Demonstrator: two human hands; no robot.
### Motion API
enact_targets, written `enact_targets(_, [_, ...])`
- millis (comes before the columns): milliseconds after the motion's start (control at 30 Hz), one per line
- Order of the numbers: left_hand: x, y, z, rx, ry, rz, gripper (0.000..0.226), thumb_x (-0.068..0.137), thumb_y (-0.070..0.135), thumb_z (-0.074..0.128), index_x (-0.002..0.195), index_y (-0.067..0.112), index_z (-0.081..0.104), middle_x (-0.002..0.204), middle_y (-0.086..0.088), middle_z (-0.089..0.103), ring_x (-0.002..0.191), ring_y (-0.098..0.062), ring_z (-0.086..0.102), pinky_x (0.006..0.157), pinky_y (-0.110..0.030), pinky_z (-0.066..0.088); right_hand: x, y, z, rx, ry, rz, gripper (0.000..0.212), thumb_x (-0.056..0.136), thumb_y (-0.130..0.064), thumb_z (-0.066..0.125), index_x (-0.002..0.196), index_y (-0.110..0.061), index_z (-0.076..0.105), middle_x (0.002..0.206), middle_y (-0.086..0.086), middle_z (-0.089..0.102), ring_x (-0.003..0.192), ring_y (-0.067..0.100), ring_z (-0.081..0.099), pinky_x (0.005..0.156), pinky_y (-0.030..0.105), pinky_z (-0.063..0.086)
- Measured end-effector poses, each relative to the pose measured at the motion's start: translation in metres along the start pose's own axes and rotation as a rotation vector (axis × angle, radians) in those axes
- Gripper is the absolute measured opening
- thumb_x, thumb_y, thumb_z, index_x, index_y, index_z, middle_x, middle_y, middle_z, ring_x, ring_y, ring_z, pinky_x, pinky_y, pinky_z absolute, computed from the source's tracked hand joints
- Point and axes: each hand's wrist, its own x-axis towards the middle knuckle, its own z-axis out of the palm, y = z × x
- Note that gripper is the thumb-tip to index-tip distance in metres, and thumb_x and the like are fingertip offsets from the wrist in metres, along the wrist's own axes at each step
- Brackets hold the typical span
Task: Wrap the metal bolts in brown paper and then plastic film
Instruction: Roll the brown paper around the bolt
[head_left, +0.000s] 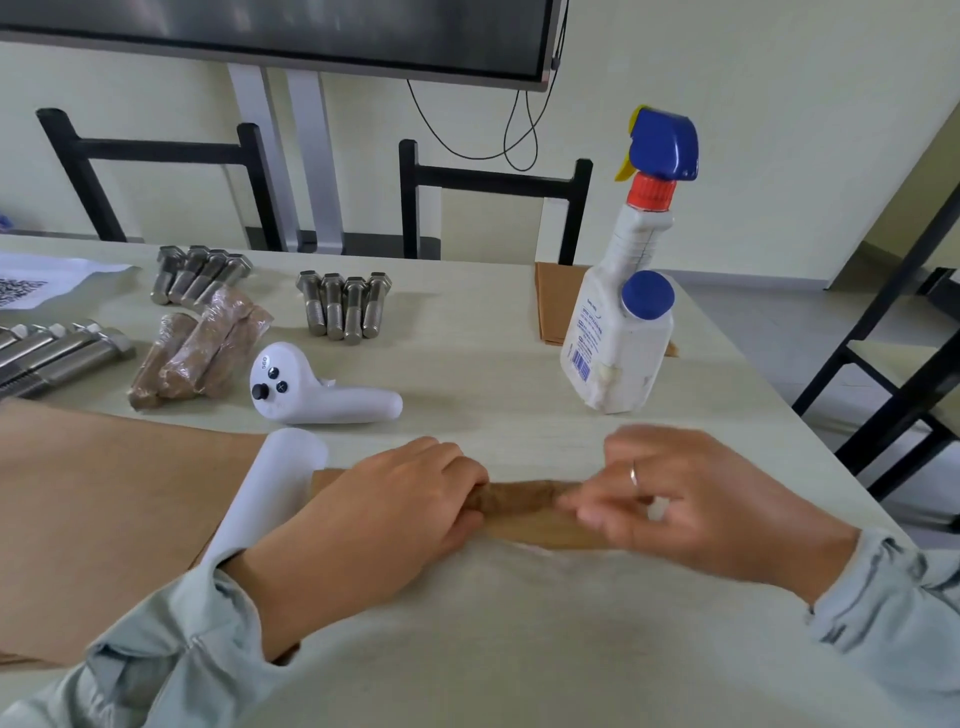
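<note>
A bolt rolled in brown paper (522, 498) lies across the near middle of the table. My left hand (395, 509) grips its left end, fingers curled over it. My right hand (691, 499), blurred, pinches its right end. A flat strip of brown paper (540, 535) shows under the roll. A white roll of plastic film (270, 499) lies just left of my left hand, partly on a large brown paper sheet (104, 519). Bare metal bolts (345, 306) lie in rows further back, with another row (200, 275) to their left. Several wrapped bolts (197, 348) are piled between them.
A white spray bottle (623, 322) with a blue trigger stands at the back right on a folded brown sheet (550, 301). A white controller (317, 395) lies mid-table. Bigger bolts (52, 353) lie at the left edge. Black chairs stand behind the table, whose right edge is near.
</note>
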Motion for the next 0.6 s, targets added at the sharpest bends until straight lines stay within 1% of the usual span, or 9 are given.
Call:
enact_targets(33, [0.0, -0.002, -0.001, -0.007, 0.044, 0.004, 0.01, 0.073, 0.029, 0.073, 0.074, 0.02, 0.066, 0.064, 0.011, 0.058, 0.055, -0.006, 0.057, 0.063, -0.018, 0.031, 0.002, -0.001, -0.002, -0.021, 0.102, -0.036, 0.033, 0.086, -0.049, 0.049, 0.098, -0.031, 0.074, 0.069, -0.01, 0.049, 0.072, 0.0, 0.048, 0.064, 0.013, 0.039])
enact_targets(67, [0.001, -0.002, -0.003, -0.005, 0.071, -0.006, 0.013, 0.078, 0.029, 0.06, 0.075, 0.019, 0.067, 0.064, 0.01, 0.058, 0.055, -0.007, 0.057, 0.063, -0.019, 0.032, 0.006, -0.004, -0.003, -0.051, 0.166, -0.056, 0.033, 0.088, -0.047, 0.049, 0.1, -0.028, 0.074, 0.074, -0.012, 0.05, 0.076, 0.0, 0.048, 0.067, 0.012, 0.039])
enact_targets(133, [0.002, 0.0, -0.007, 0.021, 0.075, -0.031, 0.029, 0.078, 0.03, 0.042, 0.076, 0.018, 0.068, 0.065, 0.008, 0.059, 0.054, -0.008, 0.057, 0.062, -0.019, 0.03, 0.014, -0.014, -0.002, -0.154, 0.192, -0.048, 0.039, 0.086, -0.051, 0.049, 0.108, -0.027, 0.071, 0.085, -0.01, 0.053, 0.083, 0.002, 0.049, 0.071, 0.013, 0.039])
enact_targets(200, [0.003, 0.003, -0.011, 0.069, 0.061, -0.043, 0.029, 0.077, 0.03, 0.042, 0.075, 0.019, 0.069, 0.064, 0.009, 0.059, 0.054, -0.008, 0.057, 0.055, -0.017, 0.023, 0.022, -0.026, 0.002, -0.301, 0.116, 0.001, 0.05, 0.083, -0.059, 0.044, 0.118, -0.03, 0.065, 0.094, -0.009, 0.056, 0.089, 0.008, 0.053, 0.071, 0.016, 0.037])
enact_targets(267, [0.002, 0.007, -0.009, 0.105, 0.055, -0.048, 0.025, 0.077, 0.032, 0.047, 0.071, 0.023, 0.069, 0.062, 0.011, 0.058, 0.053, -0.005, 0.057, 0.048, -0.014, 0.014, 0.032, -0.034, 0.009, -0.404, 0.017, 0.037, 0.052, 0.084, -0.061, 0.039, 0.122, -0.032, 0.06, 0.098, -0.008, 0.058, 0.093, 0.014, 0.055, 0.07, 0.022, 0.035])
enact_targets(333, [0.002, 0.01, -0.008, 0.116, 0.076, -0.044, 0.029, 0.076, 0.03, 0.042, 0.067, 0.023, 0.068, 0.06, 0.012, 0.058, 0.052, -0.005, 0.057, 0.057, -0.011, 0.015, 0.038, -0.036, 0.016, -0.41, -0.08, 0.058, 0.047, 0.087, -0.061, 0.038, 0.114, -0.03, 0.059, 0.095, -0.007, 0.059, 0.091, 0.017, 0.057, 0.069, 0.028, 0.04])
enact_targets(433, [0.003, 0.011, -0.007, 0.127, 0.096, -0.047, 0.033, 0.077, 0.031, 0.038, 0.067, 0.022, 0.069, 0.06, 0.012, 0.058, 0.052, -0.005, 0.057, 0.065, -0.011, 0.012, 0.043, -0.035, 0.02, -0.373, -0.166, 0.089, 0.034, 0.091, -0.054, 0.044, 0.103, -0.024, 0.056, 0.091, -0.006, 0.061, 0.082, 0.018, 0.058, 0.067, 0.033, 0.046])
enact_targets(533, [0.001, 0.008, -0.008, 0.095, 0.058, -0.045, 0.031, 0.079, 0.031, 0.039, 0.069, 0.022, 0.067, 0.061, 0.011, 0.057, 0.054, -0.005, 0.056, 0.061, -0.005, 0.017, 0.041, -0.031, 0.018, -0.399, -0.186, 0.068, 0.022, 0.094, -0.04, 0.045, 0.106, -0.024, 0.055, 0.089, -0.005, 0.061, 0.076, 0.017, 0.056, 0.061, 0.031, 0.041])
enact_targets(600, [-0.001, 0.004, -0.005, 0.064, 0.034, -0.028, 0.032, 0.081, 0.032, 0.039, 0.073, 0.019, 0.067, 0.063, 0.01, 0.057, 0.054, -0.007, 0.055, 0.056, -0.011, 0.02, 0.038, -0.027, 0.016, -0.427, -0.168, 0.05, 0.017, 0.094, -0.034, 0.043, 0.103, -0.025, 0.055, 0.085, -0.005, 0.061, 0.069, 0.015, 0.054, 0.056, 0.028, 0.036])
